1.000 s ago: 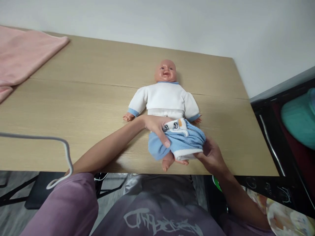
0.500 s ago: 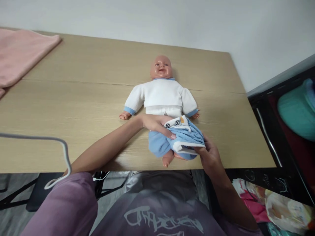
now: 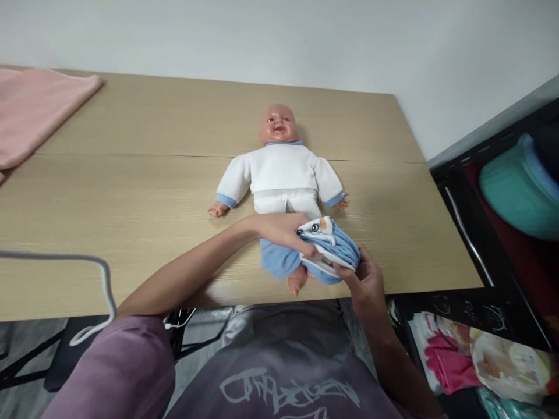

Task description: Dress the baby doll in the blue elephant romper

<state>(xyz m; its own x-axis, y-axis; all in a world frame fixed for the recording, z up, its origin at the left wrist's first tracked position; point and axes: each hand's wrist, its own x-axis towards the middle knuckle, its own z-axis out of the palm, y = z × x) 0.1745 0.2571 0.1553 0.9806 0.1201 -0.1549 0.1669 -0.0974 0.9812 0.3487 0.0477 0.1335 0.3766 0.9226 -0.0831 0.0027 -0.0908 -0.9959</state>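
A baby doll (image 3: 279, 169) in a white top lies on its back on the wooden table (image 3: 131, 192), head toward the wall. Blue trousers (image 3: 332, 247) with a white cuff and a cartoon patch are bunched low around its legs. My left hand (image 3: 286, 231) reaches across the doll's hips and pinches the waistband of the trousers. From the near edge, my right hand (image 3: 364, 279) grips the bunched cuff end. One bare foot (image 3: 297, 281) sticks out below the cloth.
A pink cloth (image 3: 30, 110) lies at the table's far left corner. A white cable (image 3: 96, 279) loops at the near left. To the right stands a dark shelf with a teal object (image 3: 519, 186), and colourful items (image 3: 480, 355) lie below.
The blue trousers have been gathered further down the doll's legs into a tighter bunch, uncovering the white body below the top. Both hands moved toward the near edge with the cloth.
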